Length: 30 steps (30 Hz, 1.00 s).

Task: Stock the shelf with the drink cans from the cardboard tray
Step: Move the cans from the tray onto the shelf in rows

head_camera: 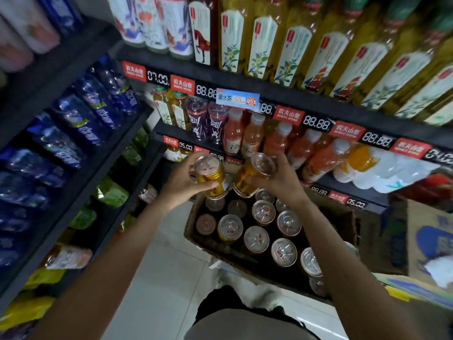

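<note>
**Both hands lifting gold cans over the tray**

Far left: side shelves (pixel 73 133) hold blue bottle packs (pixel 81 123) up top, green packs (pixel 111 192) lower, yellow bags (pixel 36 278) near the floor. Blurred, labels unreadable.

Left hand (pixel 182 181) is wrapped around a gold can (pixel 209 173), thumb under, fingers over the far side; can tilted, lid toward camera. It is held above the tray's far left corner, in front of the lower shelf edge.

Just right, right hand (pixel 279 179) clamps a second gold can (pixel 257 171), also tilted with lid up toward camera. The two cans sit close side by side, can't tell if touching.

Below both hands: cardboard tray (pixel 343 217) on the floor by the front shelf, still holding about a dozen upright cans (pixel 256 239) with silver pull-tab lids, some slots at the far left dark.

Front shelf (pixel 294 99): tea bottles (pixel 294 52) on top tier, price tags (pixel 316 123) along the rails, orange drink bottles (pixel 277 141) one tier down, right behind the held cans.

Far right: a cardboard box (pixel 431 239) with blue print beside the tray.

Bottom centre: the person's knee (pixel 232 325), white tile floor (pixel 166 278).
</note>
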Each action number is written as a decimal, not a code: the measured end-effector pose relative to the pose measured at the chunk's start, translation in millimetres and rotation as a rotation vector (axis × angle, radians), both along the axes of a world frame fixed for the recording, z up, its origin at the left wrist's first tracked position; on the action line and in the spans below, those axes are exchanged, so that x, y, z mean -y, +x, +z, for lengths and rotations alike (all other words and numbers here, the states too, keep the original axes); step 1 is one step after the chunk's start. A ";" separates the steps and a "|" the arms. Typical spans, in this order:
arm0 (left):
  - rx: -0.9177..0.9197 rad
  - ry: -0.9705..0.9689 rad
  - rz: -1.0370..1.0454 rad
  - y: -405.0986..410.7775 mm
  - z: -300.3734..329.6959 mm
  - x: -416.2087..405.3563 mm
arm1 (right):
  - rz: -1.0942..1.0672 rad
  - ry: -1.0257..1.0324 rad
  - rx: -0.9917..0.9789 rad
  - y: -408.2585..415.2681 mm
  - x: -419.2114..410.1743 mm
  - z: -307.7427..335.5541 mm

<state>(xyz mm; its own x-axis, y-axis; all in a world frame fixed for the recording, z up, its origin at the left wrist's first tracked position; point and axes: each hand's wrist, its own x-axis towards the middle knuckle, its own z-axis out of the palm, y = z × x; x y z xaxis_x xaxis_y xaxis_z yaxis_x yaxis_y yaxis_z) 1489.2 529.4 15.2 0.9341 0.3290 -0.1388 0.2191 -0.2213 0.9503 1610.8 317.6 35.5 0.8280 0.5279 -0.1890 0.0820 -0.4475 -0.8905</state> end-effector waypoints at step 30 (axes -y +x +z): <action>0.636 0.468 0.088 108.9 365.2 135.6 | 0.113 0.539 0.316 75.6 127.8 339.8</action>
<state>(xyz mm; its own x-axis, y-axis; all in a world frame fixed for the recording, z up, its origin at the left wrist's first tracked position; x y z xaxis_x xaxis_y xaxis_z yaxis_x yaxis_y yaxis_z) 1598.1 393.8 380.4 0.7555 0.2978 0.5835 -0.2992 -0.6355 0.7118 1686.5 189.8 375.3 0.7338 0.5684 0.3721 0.3985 0.0834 -0.9134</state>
